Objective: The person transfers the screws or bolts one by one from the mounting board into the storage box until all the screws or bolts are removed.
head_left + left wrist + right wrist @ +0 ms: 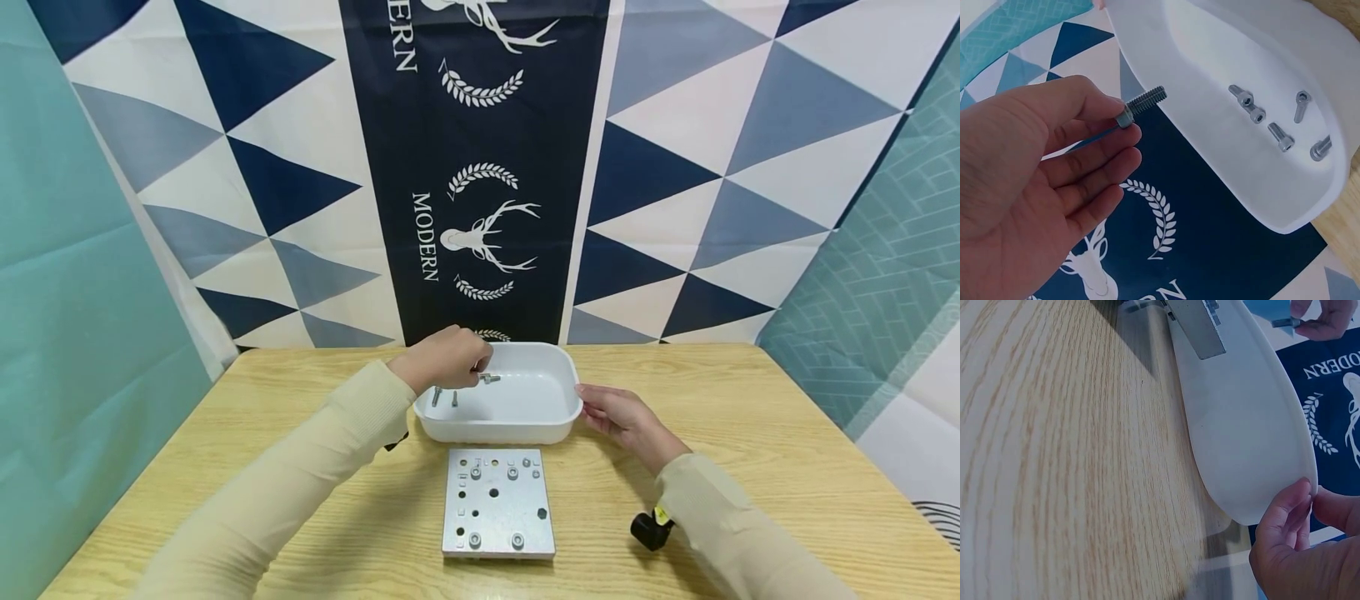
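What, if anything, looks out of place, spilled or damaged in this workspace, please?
Only the patterned backdrop looks odd: its MODERN lettering and deer heads are turned sideways. Nothing looks spilled or damaged; the loose screws lie inside the white tray, except one in the left hand, and the metal plate rests flat on the table.

Two hands, pinching.
Left hand (446,358): thumb (1088,99) opposed to bent fingers (1117,164); right hand (618,417): thumb opposite fingertips.
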### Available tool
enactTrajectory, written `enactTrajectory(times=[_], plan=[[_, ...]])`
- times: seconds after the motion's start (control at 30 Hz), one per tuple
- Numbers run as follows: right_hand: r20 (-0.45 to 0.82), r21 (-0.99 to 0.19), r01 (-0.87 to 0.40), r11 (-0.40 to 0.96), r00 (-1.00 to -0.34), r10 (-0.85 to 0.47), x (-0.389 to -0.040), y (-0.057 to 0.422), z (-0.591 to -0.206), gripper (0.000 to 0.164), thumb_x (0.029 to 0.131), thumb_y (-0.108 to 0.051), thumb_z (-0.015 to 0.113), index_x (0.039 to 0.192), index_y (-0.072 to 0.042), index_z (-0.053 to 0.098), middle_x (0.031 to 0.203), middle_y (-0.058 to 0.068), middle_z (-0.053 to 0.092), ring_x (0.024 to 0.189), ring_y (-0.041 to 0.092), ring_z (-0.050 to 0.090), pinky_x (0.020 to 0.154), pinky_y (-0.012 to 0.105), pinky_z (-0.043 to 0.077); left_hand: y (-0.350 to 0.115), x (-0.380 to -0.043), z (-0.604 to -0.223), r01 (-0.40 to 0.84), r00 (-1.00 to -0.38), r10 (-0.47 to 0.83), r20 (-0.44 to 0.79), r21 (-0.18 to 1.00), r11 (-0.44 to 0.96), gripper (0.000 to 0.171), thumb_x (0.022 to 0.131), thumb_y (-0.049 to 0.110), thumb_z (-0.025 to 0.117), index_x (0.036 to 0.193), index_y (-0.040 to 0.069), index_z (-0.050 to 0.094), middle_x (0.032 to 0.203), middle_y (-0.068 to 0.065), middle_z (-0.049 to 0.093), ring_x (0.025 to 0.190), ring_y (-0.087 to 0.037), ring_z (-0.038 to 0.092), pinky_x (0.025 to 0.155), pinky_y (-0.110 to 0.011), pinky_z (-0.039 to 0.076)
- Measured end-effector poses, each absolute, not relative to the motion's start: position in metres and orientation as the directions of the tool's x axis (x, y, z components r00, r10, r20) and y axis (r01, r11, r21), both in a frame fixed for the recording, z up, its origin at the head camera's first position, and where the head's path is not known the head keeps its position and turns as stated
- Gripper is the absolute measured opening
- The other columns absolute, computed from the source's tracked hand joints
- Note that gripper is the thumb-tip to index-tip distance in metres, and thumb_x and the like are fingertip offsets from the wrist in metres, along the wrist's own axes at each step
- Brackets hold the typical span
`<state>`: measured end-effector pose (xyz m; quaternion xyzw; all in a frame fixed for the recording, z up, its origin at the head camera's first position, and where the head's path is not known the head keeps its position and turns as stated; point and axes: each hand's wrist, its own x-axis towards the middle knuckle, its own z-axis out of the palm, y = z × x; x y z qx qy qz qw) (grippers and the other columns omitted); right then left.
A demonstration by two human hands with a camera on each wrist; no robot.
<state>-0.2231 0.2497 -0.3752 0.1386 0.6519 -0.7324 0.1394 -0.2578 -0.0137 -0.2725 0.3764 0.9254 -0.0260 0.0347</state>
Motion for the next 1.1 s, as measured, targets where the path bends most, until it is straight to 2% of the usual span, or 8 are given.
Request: enactTrajectory(times=[0.3, 0.43, 0.6, 0.87, 1.1], plan=[[-0.376, -0.919, 0.376, -0.117, -0.926, -0.021, -0.223, 0.250, -0.377, 0.055, 0.094, -0.015, 0.059, 0.140, 0.008, 0.038, 0.078, -0.005, 0.067, 0.071, 0.003, 0.061, 0.069, 0.015, 0.055, -0.010, -0.270, -0.277, 0.720, -0.694, 0.719, -0.040, -0.046, 0.693, 0.005, 0.084, 0.012, 0.067, 0.080, 0.015, 0.066, 0.078, 0.004, 0.067, 0.067, -0.011, 0.052, 0.067, -0.022, 0.045], [-0.368, -0.921, 0.368, -0.127, -0.930, -0.025, -0.223, 0.251, -0.378, 0.055, 0.094, -0.014, 0.059, 0.140, 0.008, 0.038, 0.077, -0.005, 0.068, 0.071, 0.003, 0.062, 0.069, 0.015, 0.055, -0.010, -0.274, -0.279, 0.725, -0.688, 0.726, -0.013, -0.071, 0.685, 0.005, 0.082, 0.013, 0.068, 0.079, 0.016, 0.066, 0.075, 0.005, 0.067, 0.068, -0.011, 0.053, 0.073, -0.026, 0.044], [-0.367, -0.922, 0.367, -0.125, -0.930, -0.023, -0.223, 0.251, -0.378, 0.056, 0.095, -0.014, 0.058, 0.141, 0.009, 0.037, 0.076, -0.005, 0.067, 0.070, 0.002, 0.062, 0.069, 0.015, 0.054, -0.009, -0.278, -0.282, 0.722, -0.686, 0.727, 0.023, -0.103, 0.684, 0.005, 0.082, 0.015, 0.068, 0.078, 0.016, 0.065, 0.076, 0.005, 0.066, 0.076, -0.013, 0.052, 0.081, -0.029, 0.041], [-0.369, -0.922, 0.369, -0.121, -0.929, -0.023, -0.223, 0.251, -0.378, 0.055, 0.095, -0.014, 0.057, 0.141, 0.009, 0.037, 0.076, -0.005, 0.067, 0.069, 0.002, 0.061, 0.068, 0.015, 0.054, -0.006, -0.283, -0.286, 0.727, -0.668, 0.740, 0.075, -0.145, 0.671, 0.004, 0.083, 0.015, 0.066, 0.079, 0.016, 0.064, 0.076, 0.004, 0.064, 0.080, -0.014, 0.049, 0.075, -0.027, 0.035], [-0.372, -0.920, 0.372, -0.124, -0.928, -0.020, -0.223, 0.251, -0.378, 0.055, 0.095, -0.014, 0.057, 0.141, 0.009, 0.037, 0.076, -0.005, 0.067, 0.069, 0.003, 0.061, 0.067, 0.015, 0.054, -0.008, -0.290, -0.290, 0.715, -0.681, 0.730, 0.058, -0.169, 0.679, 0.001, 0.083, 0.016, 0.065, 0.083, 0.015, 0.065, 0.079, 0.004, 0.064, 0.081, -0.015, 0.048, 0.077, -0.028, 0.036]])
